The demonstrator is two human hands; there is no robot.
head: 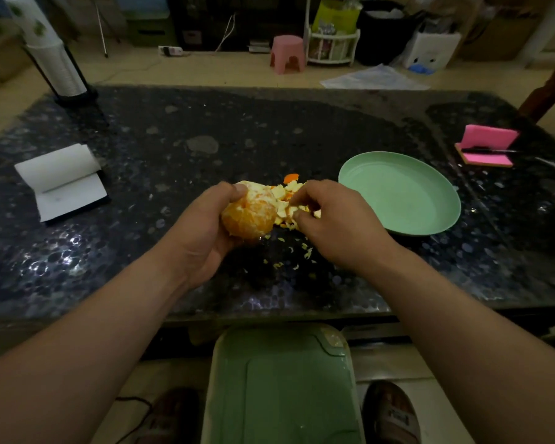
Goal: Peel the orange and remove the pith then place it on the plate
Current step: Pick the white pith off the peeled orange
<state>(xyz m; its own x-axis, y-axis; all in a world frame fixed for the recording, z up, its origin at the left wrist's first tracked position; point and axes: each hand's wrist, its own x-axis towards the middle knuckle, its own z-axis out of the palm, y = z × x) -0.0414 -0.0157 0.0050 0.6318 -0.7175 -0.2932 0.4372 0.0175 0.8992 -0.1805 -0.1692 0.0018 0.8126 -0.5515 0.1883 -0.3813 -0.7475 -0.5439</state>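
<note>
Two bare forearms reach in from the near edge, sleeveless as far as shows; between them, low down, stands a pale green plastic container point(282, 386) with a lid, cut off by the near edge, and a sandalled foot point(391, 415) to its right; the mark on the sandal strap is too blurred to read.

The dark speckled table point(269, 129) fills the middle of the scene. On its right half sits the round green plate point(398, 155), with nothing in it. On the left lies an open notepad point(61, 181), top pages folded back; a faint mark on the sheet cannot be read. At the far right, a pink pad point(487, 136) with a dark pen point(487, 151) laid across it.

The left hand point(202, 232) cups the orange point(249, 217) just above the table's near middle, left of the plate and apart from it; the thumb presses on its top, the other fingers are hidden behind the fruit. The orange is mostly bare, with white pith on its far side.

The right hand point(337, 225) is curled, thumb and forefinger pinching a pale piece of the peel point(290, 190) just right of the orange; the hand hides much of that heap, so where it ends I cannot tell.

Small pale scraps point(289, 254) are scattered on the table nearer than the hands.

No readable writing shows anywhere.
</note>
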